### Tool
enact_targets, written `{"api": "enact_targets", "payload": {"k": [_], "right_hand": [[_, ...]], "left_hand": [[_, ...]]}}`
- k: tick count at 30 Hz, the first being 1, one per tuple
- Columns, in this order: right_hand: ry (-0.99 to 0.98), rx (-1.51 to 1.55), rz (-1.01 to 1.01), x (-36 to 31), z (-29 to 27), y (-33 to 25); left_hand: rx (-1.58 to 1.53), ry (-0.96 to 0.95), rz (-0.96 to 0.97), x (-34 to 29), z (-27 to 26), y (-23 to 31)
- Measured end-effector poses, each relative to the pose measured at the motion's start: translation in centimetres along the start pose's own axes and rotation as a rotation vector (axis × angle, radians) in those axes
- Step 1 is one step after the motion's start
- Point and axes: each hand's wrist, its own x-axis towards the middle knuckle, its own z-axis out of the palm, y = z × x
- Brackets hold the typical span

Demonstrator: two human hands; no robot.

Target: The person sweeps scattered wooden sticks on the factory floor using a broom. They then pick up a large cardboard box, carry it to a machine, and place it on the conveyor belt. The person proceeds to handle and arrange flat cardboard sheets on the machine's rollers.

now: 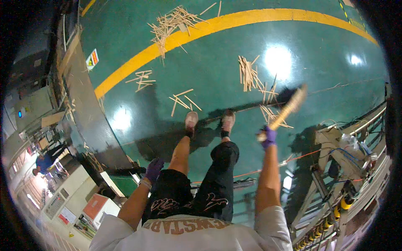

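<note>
Blue clothing marks out a co-worker (43,164) at the far left, among pale machines. Nearer, beside the green floor (217,54), a warning sign (92,59) shows white and orange, and lower down sits a white box with an orange top (101,208). Next comes a small scatter of thin wooden sticks (142,80), and below it, beside the person's thigh, the left hand (154,169) in a purple glove. I see nothing in it, but I can't tell whether its fingers are curled or loose. A large heap of sticks (173,26) lies farther off, straddling the yellow line (272,15). A few loose sticks (184,101) rest just ahead of the person's shoes (191,120). Right of those lies a denser bundle (249,74). The right hand (269,137), also purple-gloved, grips the wooden handle of a brush (284,115), whose pale head is blurred; more sticks (268,112) lie near it. At the far right stands a metal frame (324,144) strung with cables.
</note>
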Motion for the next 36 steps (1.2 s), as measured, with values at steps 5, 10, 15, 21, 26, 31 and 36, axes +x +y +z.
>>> {"api": "enact_targets", "payload": {"k": [5, 10, 15, 21, 26, 31, 36], "right_hand": [[-0.117, -0.308, 0.01, -8.6, 15.5, 7.6], [-0.448, -0.209, 0.32, -16.3, 14.7, 2.3], [-0.27, -0.179, 0.139, -23.3, 4.0, -2.5], [0.151, 0.328, 0.205, -17.3, -7.5, -3.6], [-0.056, 0.205, 0.506, -10.1, 1.9, -3.0], [-0.19, 0.068, 0.394, -9.6, 26.6, 5.7], [-0.77, 0.074, 0.976, -2.6, 46.8, 17.0]], "left_hand": [[-0.334, 0.36, -0.061, 2.0, 6.0, 6.8], [-0.555, 0.342, -0.164, 5.5, 0.6, 13.2], [-0.689, 0.392, -0.137, 3.4, 3.2, 8.8], [-1.275, 0.724, -0.504, 1.6, 4.2, 7.1], [-1.265, 0.623, -0.772, 0.5, 4.2, 5.6], [-0.983, 0.594, -0.793, 0.5, 5.4, 4.3], [-1.23, 0.711, -0.912, 1.4, -1.8, 4.1]]}}
